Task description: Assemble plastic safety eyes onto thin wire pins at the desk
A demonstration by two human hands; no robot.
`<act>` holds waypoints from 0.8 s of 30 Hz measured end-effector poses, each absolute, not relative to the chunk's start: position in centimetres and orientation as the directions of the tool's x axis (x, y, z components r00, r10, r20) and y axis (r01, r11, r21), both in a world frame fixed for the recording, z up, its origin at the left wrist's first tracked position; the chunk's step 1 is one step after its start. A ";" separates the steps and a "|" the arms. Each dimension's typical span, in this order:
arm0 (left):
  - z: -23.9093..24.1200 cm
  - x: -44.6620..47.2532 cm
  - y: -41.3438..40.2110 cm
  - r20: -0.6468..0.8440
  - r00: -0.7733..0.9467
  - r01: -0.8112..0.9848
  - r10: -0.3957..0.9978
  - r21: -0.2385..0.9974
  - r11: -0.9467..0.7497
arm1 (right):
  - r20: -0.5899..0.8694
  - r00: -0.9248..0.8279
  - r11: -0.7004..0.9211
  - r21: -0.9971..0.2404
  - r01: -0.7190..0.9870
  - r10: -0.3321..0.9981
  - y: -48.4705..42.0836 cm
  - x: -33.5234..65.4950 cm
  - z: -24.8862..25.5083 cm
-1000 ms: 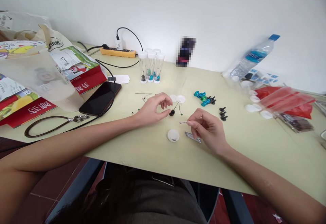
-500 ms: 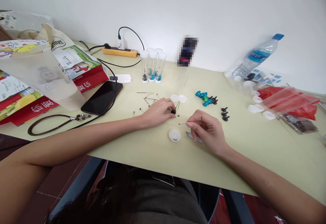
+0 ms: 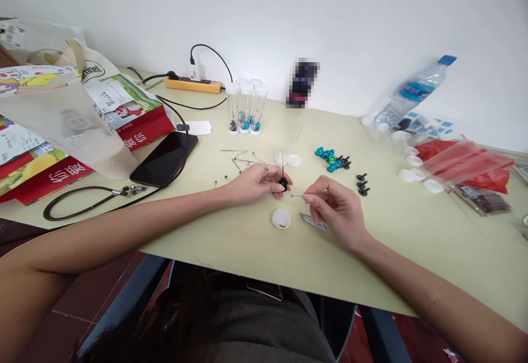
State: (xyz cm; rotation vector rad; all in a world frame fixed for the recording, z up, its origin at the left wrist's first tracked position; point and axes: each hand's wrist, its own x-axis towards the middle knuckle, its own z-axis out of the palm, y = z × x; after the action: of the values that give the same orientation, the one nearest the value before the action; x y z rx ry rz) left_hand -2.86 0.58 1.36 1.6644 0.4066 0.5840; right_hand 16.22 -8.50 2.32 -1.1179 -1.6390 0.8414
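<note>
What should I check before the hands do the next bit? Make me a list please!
1. Left hand gripping the black piece: ok, pinched in the fingers.
2. Right hand gripping the thin metal rod: ok.
3. Rod touching the black piece: not ok, a gap shows.
4. White cup uncovered: ok.
5. What the small bits inside it are: cannot tell, too tiny.

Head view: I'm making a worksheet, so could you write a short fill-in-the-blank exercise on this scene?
The left hand holds a small ____ piece.
The right hand holds a thin rod pointing toward the ____ hand.
The water bottle has a ____ cap.
Missing words: black; left; blue.
</note>
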 end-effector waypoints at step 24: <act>0.9 -2.9 0.5 0.099 0.823 -0.156 0.559 0.986 0.055 | 0.592 -0.191 0.528 -0.468 0.709 0.783 -8.5 16.8 2.5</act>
State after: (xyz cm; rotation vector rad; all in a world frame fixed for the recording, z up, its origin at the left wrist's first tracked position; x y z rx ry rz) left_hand -2.90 0.50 0.87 1.4192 0.3498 0.5604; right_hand 16.77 -8.50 2.54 -1.2169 -1.9379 0.1125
